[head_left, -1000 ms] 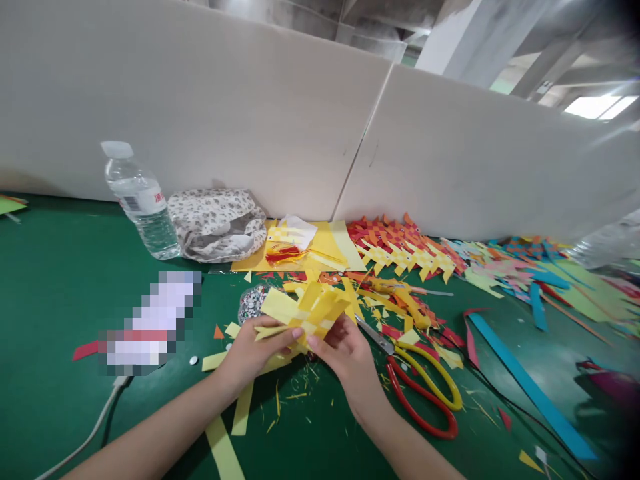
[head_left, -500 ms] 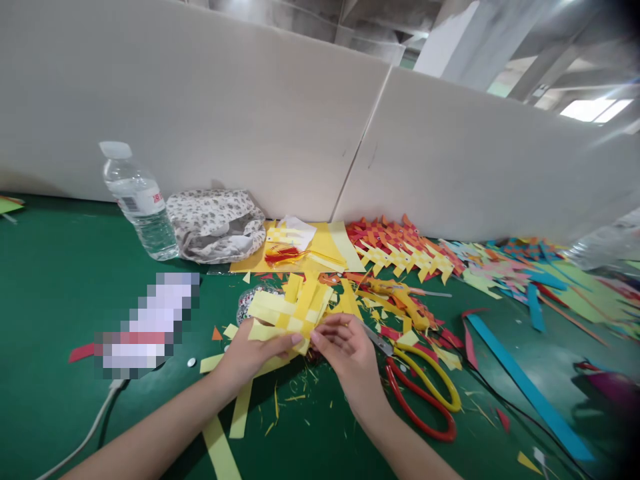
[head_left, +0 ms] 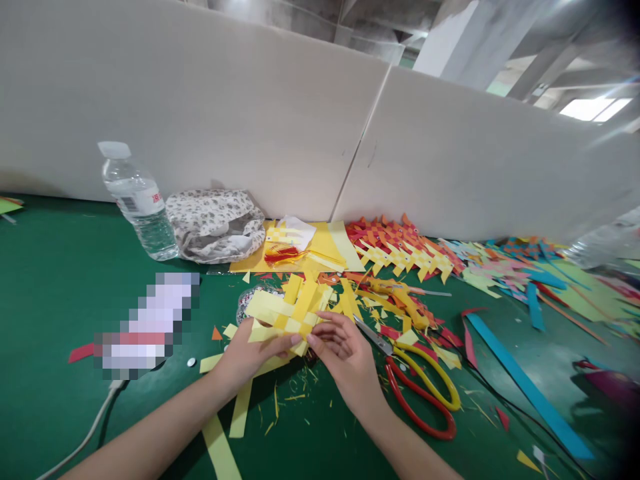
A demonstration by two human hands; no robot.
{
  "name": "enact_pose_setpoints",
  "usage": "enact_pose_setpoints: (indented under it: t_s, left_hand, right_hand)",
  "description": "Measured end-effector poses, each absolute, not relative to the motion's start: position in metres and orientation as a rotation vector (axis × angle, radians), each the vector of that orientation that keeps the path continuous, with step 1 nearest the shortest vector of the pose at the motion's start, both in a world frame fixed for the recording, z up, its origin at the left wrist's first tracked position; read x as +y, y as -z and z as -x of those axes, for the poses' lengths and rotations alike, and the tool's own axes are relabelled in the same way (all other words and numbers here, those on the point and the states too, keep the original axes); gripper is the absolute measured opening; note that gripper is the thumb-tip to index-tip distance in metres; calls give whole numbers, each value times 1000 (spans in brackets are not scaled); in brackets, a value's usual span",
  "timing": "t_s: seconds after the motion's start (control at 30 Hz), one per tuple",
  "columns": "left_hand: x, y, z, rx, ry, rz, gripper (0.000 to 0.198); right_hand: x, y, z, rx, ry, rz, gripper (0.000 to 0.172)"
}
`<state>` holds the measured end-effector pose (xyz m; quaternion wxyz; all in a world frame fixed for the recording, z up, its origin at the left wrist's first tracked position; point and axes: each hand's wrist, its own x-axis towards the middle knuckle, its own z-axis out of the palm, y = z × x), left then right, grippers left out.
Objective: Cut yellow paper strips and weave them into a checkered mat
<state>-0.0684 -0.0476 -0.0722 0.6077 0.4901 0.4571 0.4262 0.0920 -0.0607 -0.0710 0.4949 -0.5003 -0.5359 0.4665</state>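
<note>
A piece of woven paper strips (head_left: 297, 310), pale and deep yellow in a check pattern, is held up between both hands over the table. My left hand (head_left: 255, 348) grips its lower left side, thumb laid on top. At its lower right edge, my right hand (head_left: 345, 347) pinches it between thumb and fingers, the other fingers curled. Loose pale yellow strips (head_left: 241, 408) lie under and beside my left wrist. Just right of my right hand rest scissors (head_left: 417, 377) with one red and one yellow handle, blades partly hidden.
A water bottle (head_left: 140, 207) and a patterned cloth bag (head_left: 215, 223) stand by the grey partition (head_left: 250, 113). Woven paper fish (head_left: 405, 247) pile at the back. A yellow glue gun (head_left: 400, 297), a blue strip (head_left: 530, 387), a blurred-out object (head_left: 150, 320) with a cable, and scraps lie around.
The woven piece has shifted very slightly in my hands, and my right thumb has slid a little left along its lower edge. Everything else stays in place.
</note>
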Motion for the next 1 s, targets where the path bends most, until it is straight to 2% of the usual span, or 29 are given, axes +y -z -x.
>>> enact_pose_setpoints:
  t_s: [0.57, 1.0]
  left_hand:
    - [-48, 70, 68, 1012, -945, -1162, 20]
    - [-50, 72, 71, 944, -904, -1166, 22]
  right_hand:
    - [-60, 69, -93, -1183, -1085, 1216, 24]
    - [-57, 67, -94, -1069, -1165, 1154, 47]
